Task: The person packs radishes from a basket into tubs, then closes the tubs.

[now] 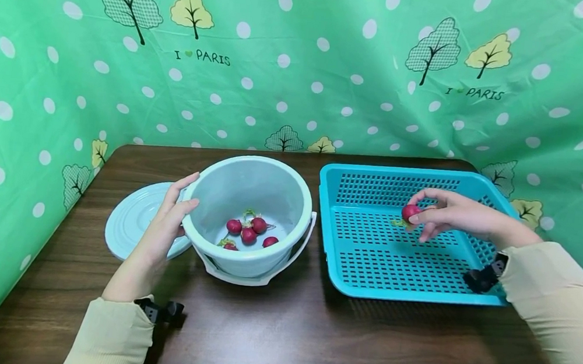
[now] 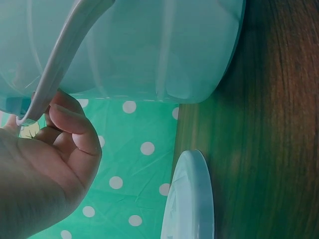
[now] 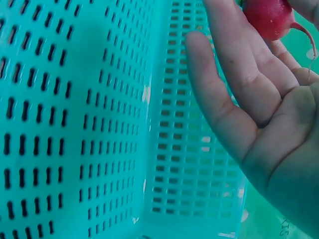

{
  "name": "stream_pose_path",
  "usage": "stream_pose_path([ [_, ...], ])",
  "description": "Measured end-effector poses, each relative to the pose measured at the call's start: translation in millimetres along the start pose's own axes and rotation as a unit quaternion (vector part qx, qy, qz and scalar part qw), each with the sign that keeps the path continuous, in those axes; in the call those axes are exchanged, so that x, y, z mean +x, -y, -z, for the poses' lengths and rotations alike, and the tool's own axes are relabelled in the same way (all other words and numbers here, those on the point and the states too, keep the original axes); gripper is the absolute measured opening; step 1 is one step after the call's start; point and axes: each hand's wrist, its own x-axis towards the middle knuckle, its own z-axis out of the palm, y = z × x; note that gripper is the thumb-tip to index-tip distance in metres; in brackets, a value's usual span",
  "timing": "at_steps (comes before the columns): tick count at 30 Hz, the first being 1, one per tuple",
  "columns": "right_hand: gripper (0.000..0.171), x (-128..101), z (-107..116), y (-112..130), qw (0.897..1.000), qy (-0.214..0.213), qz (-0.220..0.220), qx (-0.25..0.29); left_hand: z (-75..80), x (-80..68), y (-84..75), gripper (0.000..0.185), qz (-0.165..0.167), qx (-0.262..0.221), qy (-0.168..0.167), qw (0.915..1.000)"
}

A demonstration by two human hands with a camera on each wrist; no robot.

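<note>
Pinching one red radish (image 1: 410, 211) in my right hand (image 1: 452, 214) over the blue basket (image 1: 409, 275), my grip is snug, while my left hand (image 1: 169, 217) grips the bucket (image 1: 245, 224) rim so it stays put.

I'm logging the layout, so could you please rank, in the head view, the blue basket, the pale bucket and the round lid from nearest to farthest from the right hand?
1. Blue basket: directly under the right hand, on the table's right.
2. Pale bucket: centre, left of the basket.
3. Round lid: far left, beyond the bucket.
</note>
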Motion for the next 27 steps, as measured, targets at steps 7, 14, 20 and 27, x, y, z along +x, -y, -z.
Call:
stream_pose_path([
  [7,0.021,6,-7,13,1.000,0.002,0.014,0.000,0.0,-0.5,-0.3,0.055,0.000,-0.002,0.000,1.0000],
  [14,0.019,11,-13,28,0.999,-0.008,0.047,0.027,0.0,0.1,1.5,0.055,0.002,0.003,-0.002,1.0000],
  [20,0.017,14,-19,37,0.996,-0.020,0.076,0.038,-0.2,1.2,2.2,0.055,0.002,0.006,-0.001,1.0000],
  [27,0.019,16,-29,53,0.996,-0.041,0.073,0.037,-0.8,0.8,1.1,0.055,0.006,0.007,-0.001,1.0000],
])
